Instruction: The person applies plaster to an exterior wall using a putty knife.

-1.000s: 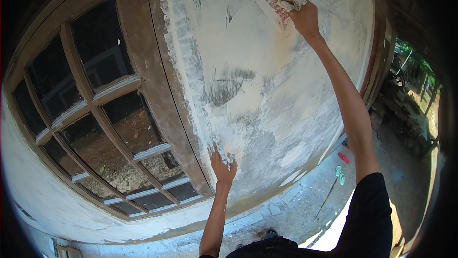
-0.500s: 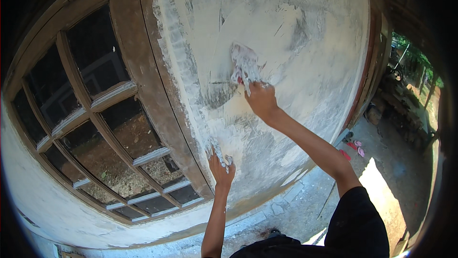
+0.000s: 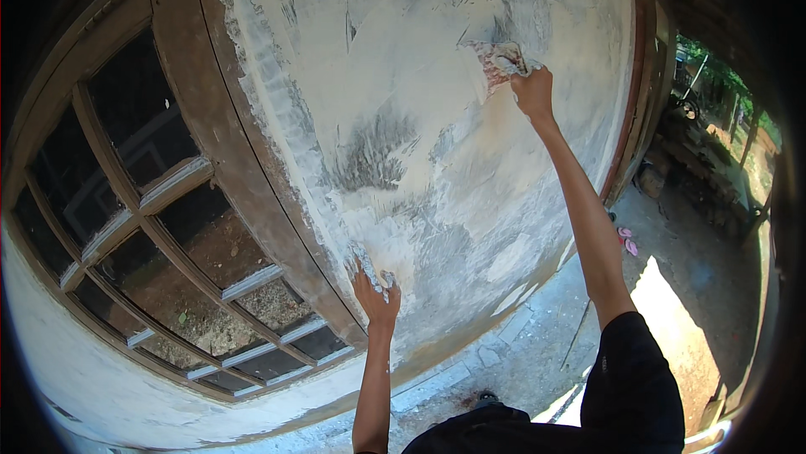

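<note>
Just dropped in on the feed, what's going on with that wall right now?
A person is spreading pale plaster on a wall beside a wooden window frame. The right hand presses a smeared trowel flat against the upper wall. The left hand is lower, fingers spread against the wall near the frame's edge. The coat looks patchy, with grey showing through in the middle.

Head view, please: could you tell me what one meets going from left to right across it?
Wooden window frame with dark panes → left hand flat on the plastered wall → right hand holding a putty-smeared scraper against the wall → pink sandals on the ground → trees at the far right.
</note>
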`<state>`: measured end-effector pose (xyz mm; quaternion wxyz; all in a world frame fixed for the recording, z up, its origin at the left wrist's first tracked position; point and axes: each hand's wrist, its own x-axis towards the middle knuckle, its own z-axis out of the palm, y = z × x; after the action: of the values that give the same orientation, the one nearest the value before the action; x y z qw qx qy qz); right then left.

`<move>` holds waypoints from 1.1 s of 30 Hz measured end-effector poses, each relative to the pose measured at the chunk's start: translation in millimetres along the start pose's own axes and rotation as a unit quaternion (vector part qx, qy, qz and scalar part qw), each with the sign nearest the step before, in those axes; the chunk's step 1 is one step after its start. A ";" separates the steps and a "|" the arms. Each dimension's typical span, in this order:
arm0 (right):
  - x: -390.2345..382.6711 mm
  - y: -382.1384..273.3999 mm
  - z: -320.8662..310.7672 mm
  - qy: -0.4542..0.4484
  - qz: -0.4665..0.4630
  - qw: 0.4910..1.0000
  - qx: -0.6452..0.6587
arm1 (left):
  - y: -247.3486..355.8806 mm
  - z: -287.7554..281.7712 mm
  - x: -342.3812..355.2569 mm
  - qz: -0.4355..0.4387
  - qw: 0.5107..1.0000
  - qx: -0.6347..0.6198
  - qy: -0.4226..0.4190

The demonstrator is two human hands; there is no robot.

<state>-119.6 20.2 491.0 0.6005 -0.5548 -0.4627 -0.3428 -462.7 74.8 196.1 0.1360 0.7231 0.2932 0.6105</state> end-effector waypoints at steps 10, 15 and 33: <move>11.2 2.7 -17.0 0.061 0.027 0.983 -0.170 | -13.3 -1.2 -12.6 0.040 0.993 0.105 -0.042; -124.8 -63.2 45.9 -0.156 -0.196 0.940 -0.233 | -10.8 -1.3 -9.7 0.051 0.992 0.114 -0.017; -67.7 24.3 -15.6 -0.049 0.076 0.987 0.134 | -55.7 12.4 -43.8 -0.016 0.984 0.180 -0.001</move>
<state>-117.2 1.7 419.9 0.6703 -0.5186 -0.4903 -0.2035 -468.8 95.0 127.3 0.0137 0.7316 0.4099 0.5446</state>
